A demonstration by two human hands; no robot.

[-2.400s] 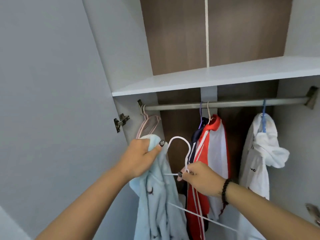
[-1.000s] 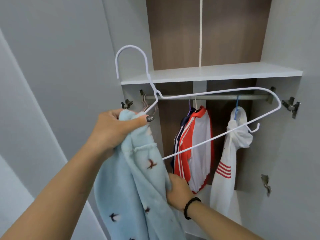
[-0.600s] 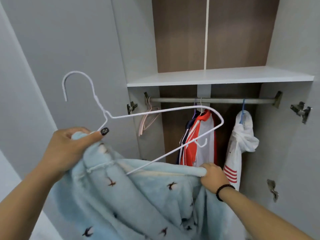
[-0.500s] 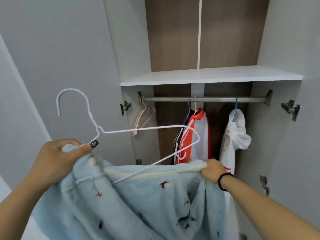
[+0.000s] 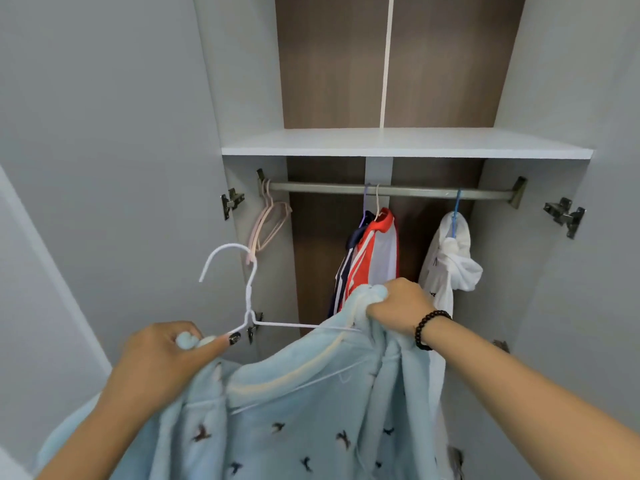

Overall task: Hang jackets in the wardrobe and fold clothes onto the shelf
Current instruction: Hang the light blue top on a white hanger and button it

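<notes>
A light blue fleece jacket point(image 5: 294, 427) with small dark bird prints is stretched between my two hands in front of the open wardrobe. My left hand point(image 5: 162, 351) grips its left shoulder together with the neck of a white wire hanger point(image 5: 247, 289), whose hook stands upright. The hanger's right arm runs inside the jacket. My right hand point(image 5: 398, 306), with a dark bead bracelet, grips the jacket's right shoulder over the hanger's end. The metal rail point(image 5: 391, 190) is above, under the white shelf point(image 5: 398, 143).
On the rail hang pink empty hangers point(image 5: 268, 223) at the far left, a red, white and navy jacket point(image 5: 372, 251) in the middle, and a white garment point(image 5: 450, 265) on a blue hanger to the right. Wardrobe doors stand open on both sides, hinges point(image 5: 566, 216) protruding.
The hanger has gone into the jacket: its right arm is now under the fabric. My right hand has risen with the right shoulder, and the hook now stands upright.
</notes>
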